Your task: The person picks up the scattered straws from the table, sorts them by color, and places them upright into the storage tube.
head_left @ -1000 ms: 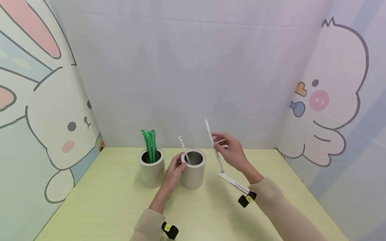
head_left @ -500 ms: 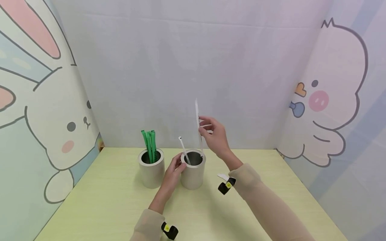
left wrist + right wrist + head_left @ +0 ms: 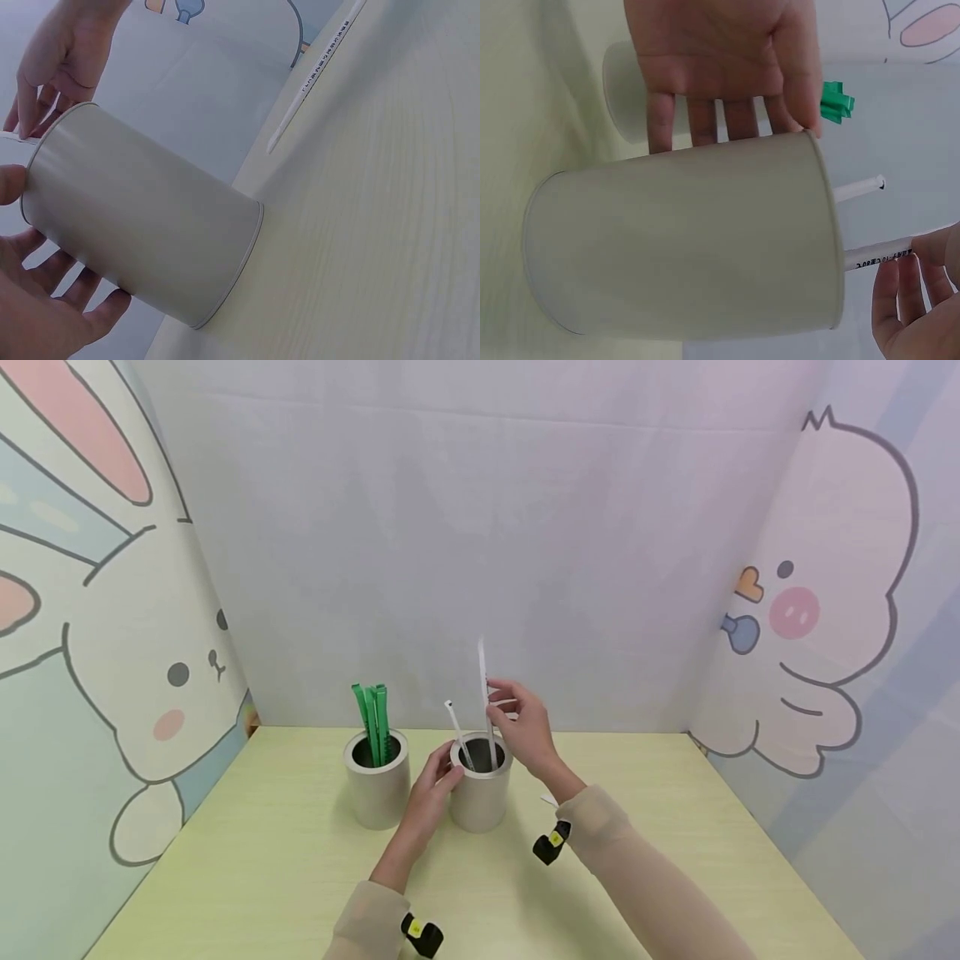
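My left hand [image 3: 431,795] grips the left side of a light grey cylindrical holder [image 3: 480,806], thumb at its rim and fingers round its wall. Between the thumb and fingers of my right hand [image 3: 527,728] is a white, straw-like stick [image 3: 483,681] with black print, held upright. Its lower end stands inside the holder's mouth. Another thin white stick [image 3: 455,722] leans inside the same holder, tilted to the left. In the right wrist view, the printed stick [image 3: 877,255] sticks out past the rim beside the shorter-looking one [image 3: 859,188].
To the left stands a matching grey holder [image 3: 378,797] with several green sticks [image 3: 375,714]. One more printed white stick [image 3: 319,67] lies on the pale yellow-green table [image 3: 247,860], partly hidden by my right sleeve in the head view. A pale curtain [image 3: 480,527] rises behind.
My right hand has carried the white stick leftward from beside the holder, up over its rim, then lowered it into the mouth. My left hand has stayed on the holder.
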Tool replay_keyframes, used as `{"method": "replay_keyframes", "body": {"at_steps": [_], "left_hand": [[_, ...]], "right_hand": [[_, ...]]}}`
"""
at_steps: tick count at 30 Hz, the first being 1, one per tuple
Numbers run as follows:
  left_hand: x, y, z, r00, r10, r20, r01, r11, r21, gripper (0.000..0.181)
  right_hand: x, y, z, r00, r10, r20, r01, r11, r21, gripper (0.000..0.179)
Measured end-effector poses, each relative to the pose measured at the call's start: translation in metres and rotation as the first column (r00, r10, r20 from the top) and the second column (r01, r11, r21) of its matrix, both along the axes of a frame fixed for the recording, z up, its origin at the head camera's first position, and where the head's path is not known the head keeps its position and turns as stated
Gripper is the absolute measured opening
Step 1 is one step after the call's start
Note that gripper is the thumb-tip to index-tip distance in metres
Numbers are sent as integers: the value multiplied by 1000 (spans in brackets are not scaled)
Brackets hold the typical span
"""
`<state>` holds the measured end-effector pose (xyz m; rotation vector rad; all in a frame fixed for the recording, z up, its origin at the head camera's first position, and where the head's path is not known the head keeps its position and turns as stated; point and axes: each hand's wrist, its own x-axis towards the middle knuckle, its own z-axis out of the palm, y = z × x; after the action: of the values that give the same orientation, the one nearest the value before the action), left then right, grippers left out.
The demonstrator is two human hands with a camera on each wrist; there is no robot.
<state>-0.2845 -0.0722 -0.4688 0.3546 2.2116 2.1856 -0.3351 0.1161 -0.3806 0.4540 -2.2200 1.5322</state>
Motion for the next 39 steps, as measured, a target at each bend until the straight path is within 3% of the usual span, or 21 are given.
{"method": "replay_keyframes", "body": {"at_steps": [8, 16, 25, 39], "left_hand": [[-1, 0, -1, 1000, -7, 0, 7, 1000, -1, 60], [-1, 0, -1, 1000, 8, -3, -7, 1000, 3, 59], [-1, 1, -1, 1000, 17, -13, -17, 1000, 4, 58], [0, 0, -1, 1000, 14, -8, -14, 1000, 5, 59]], "right_hand": [[3, 4, -17, 1000, 15, 20, -16, 999, 34, 39], [12, 26, -9, 998, 13, -58, -4, 988, 157, 38], [34, 84, -9, 995, 61, -74, -30, 931, 364, 38], [67, 162, -53, 997, 61, -51, -23, 831, 556, 39]]}}
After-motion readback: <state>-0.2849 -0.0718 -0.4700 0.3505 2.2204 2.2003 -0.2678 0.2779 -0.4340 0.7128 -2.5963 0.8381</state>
